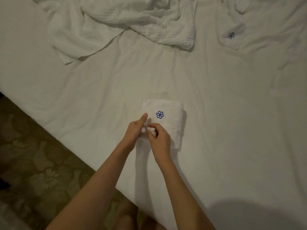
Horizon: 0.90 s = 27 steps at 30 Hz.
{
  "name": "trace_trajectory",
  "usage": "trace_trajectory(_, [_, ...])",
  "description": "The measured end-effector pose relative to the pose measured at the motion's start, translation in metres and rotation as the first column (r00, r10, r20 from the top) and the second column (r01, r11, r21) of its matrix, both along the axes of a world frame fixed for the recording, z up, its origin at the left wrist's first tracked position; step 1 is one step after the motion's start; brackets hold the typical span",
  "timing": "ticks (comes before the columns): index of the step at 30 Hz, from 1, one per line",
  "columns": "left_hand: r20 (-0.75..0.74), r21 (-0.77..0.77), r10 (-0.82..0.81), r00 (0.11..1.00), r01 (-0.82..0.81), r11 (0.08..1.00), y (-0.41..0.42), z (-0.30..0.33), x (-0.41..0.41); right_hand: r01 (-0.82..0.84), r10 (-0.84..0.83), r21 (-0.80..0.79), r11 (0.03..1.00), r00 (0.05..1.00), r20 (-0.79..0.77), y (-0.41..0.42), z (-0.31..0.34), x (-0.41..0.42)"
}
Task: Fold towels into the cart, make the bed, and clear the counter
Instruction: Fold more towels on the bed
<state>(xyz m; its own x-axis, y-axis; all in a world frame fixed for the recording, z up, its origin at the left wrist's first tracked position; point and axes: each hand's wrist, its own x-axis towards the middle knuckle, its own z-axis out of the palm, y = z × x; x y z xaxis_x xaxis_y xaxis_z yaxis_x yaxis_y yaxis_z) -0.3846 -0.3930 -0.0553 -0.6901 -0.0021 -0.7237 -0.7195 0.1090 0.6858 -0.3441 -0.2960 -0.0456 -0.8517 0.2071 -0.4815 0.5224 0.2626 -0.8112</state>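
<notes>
A small white folded towel point(167, 112) with a blue flower emblem lies on the white bed sheet point(232, 113), near the bed's edge. My left hand point(134, 130) holds the towel's near left corner, thumb raised and pointing away. Beside it, my right hand point(158, 136) pinches a fold of the same corner between curled fingers. Both hands meet over the towel's near left part and hide it.
A crumpled white waffle-weave towel point(141, 19) and a flat white cloth point(78, 39) lie at the far side of the bed. Another towel with a blue emblem point(230, 35) lies at the far right. Patterned carpet point(33, 171) shows at the lower left, past the bed's edge.
</notes>
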Motion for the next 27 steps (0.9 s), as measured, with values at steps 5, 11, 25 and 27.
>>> trace_trajectory(5, [-0.084, -0.036, 0.067, 0.994, -0.07, 0.997, 0.005, -0.003, -0.003, -0.139, 0.15, -0.136, 0.981, 0.986, 0.075, 0.005, 0.004, -0.001])
trace_trajectory(11, [-0.169, -0.134, -0.006, 0.986, -0.017, 0.991, 0.004, -0.012, 0.0, 0.075, -0.022, 0.263, 0.962, 0.98, -0.2, 0.04, -0.005, -0.005])
trace_trajectory(25, [-0.188, -0.055, 0.114, 0.976, -0.126, 0.99, 0.013, -0.011, -0.025, 0.131, -0.124, -0.178, 0.975, 0.991, 0.05, 0.079, -0.023, -0.042])
trace_trajectory(27, [-0.184, -0.123, 0.115, 0.976, -0.139, 0.983, 0.013, -0.018, -0.025, 0.123, -0.114, -0.176, 0.977, 0.991, 0.064, 0.076, -0.024, -0.042])
